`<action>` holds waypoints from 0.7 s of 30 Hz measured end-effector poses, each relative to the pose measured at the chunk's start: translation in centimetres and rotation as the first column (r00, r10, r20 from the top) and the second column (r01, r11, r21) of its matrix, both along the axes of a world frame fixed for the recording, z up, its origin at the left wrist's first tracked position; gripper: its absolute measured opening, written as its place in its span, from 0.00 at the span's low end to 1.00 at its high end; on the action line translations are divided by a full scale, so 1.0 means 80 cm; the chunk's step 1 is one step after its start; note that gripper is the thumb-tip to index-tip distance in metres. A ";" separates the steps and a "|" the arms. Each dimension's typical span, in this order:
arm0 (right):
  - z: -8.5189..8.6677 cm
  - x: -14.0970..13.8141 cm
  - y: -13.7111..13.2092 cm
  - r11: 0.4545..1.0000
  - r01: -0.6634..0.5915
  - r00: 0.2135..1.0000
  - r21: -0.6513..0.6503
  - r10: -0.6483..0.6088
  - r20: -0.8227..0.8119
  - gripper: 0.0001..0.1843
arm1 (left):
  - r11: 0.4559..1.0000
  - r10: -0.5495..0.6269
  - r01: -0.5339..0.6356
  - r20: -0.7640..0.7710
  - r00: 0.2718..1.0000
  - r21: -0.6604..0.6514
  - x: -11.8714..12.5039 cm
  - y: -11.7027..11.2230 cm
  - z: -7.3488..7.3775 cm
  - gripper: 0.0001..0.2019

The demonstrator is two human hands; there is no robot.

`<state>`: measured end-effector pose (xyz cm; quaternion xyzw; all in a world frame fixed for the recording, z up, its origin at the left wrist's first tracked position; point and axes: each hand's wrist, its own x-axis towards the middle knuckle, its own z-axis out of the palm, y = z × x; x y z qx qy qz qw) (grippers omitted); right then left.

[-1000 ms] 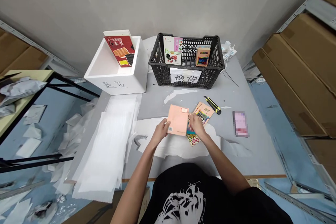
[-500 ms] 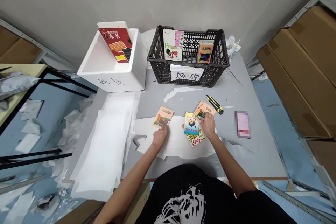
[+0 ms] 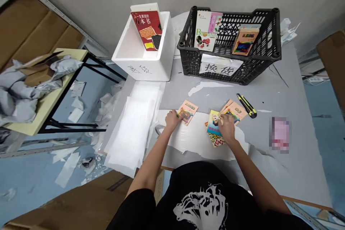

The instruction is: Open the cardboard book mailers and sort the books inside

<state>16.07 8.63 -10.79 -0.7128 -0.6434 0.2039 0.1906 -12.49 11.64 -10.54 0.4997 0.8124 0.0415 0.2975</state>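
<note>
On the grey tabletop (image 3: 269, 90), right in front of the person, both hands are down among a few small picture booklets. The left hand (image 3: 172, 119) is loosely curled, its fingertips on the near corner of a peach booklet (image 3: 189, 110) that lies flat by itself at the edge of a torn white sheet (image 3: 194, 140). From here I can't tell whether it pinches that corner or only presses on it. The right hand (image 3: 227, 129) lies palm down, fingers fairly open, on a fanned pile of booklets (image 3: 214, 122). It closes around none of them, only rests on top. Two orange booklets (image 3: 236, 109) poke out from the far side of the pile, just beside a yellow-and-black utility knife (image 3: 246, 100). Farther back stand a black crate (image 3: 229, 68) with books leaning inside and a white foam box (image 3: 145, 68) holding a red book (image 3: 147, 28). A stack of white sheets (image 3: 132, 125) lies to the left.
</note>
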 end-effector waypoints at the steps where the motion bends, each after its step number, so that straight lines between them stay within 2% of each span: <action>1: 0.005 -0.019 0.001 0.998 -0.048 0.997 -0.031 0.045 -0.069 0.19 | 0.998 0.067 -0.066 0.091 0.994 -0.020 0.008 0.006 0.000 0.26; 3: 0.012 -0.057 0.006 0.984 -0.123 0.972 -0.129 0.093 -0.214 0.18 | 0.980 0.195 -0.174 0.323 0.926 -0.093 0.020 0.014 0.004 0.21; 4: 0.014 -0.072 0.009 0.976 -0.125 0.954 -0.180 0.069 -0.290 0.17 | 0.971 0.237 -0.198 0.430 0.871 -0.134 0.022 0.018 0.009 0.18; 6: 0.018 -0.093 0.018 0.958 -0.088 0.915 -0.271 -0.030 -0.402 0.17 | 0.964 0.265 -0.192 0.574 0.775 -0.185 0.024 0.022 0.021 0.14; 8: 0.024 -0.100 0.026 0.951 -0.056 0.870 -0.303 -0.102 -0.482 0.19 | 0.963 0.267 -0.179 0.668 0.695 -0.200 0.024 0.023 0.038 0.14; 11: 0.050 -0.093 0.032 0.974 -0.083 0.729 -0.209 -0.084 -0.680 0.23 | 0.959 0.284 -0.181 0.763 0.580 -0.219 0.030 0.020 0.067 0.14; 13: 0.077 -0.086 0.032 0.989 -0.095 0.607 -0.110 -0.030 -0.794 0.24 | 0.952 0.305 -0.196 0.809 0.502 -0.237 0.038 0.016 0.088 0.12; 14: 0.091 -0.083 0.031 0.993 -0.093 0.574 -0.068 -0.003 -0.819 0.24 | 0.944 0.323 -0.209 0.835 0.445 -0.254 0.043 0.014 0.098 0.11; 17: 0.129 -0.078 0.028 0.997 -0.073 0.534 -0.007 0.033 -0.845 0.24 | 0.914 0.382 -0.248 0.889 0.253 -0.322 0.056 0.010 0.128 0.08; 18: 0.138 -0.078 0.026 0.998 -0.063 0.527 -0.002 0.032 -0.849 0.24 | 0.907 0.392 -0.250 0.895 0.212 -0.338 0.059 0.010 0.137 0.08; 21: 0.156 -0.077 0.022 0.999 -0.042 0.519 0.002 0.024 -0.855 0.23 | 0.906 0.399 -0.227 0.900 0.176 -0.357 0.066 0.011 0.158 0.08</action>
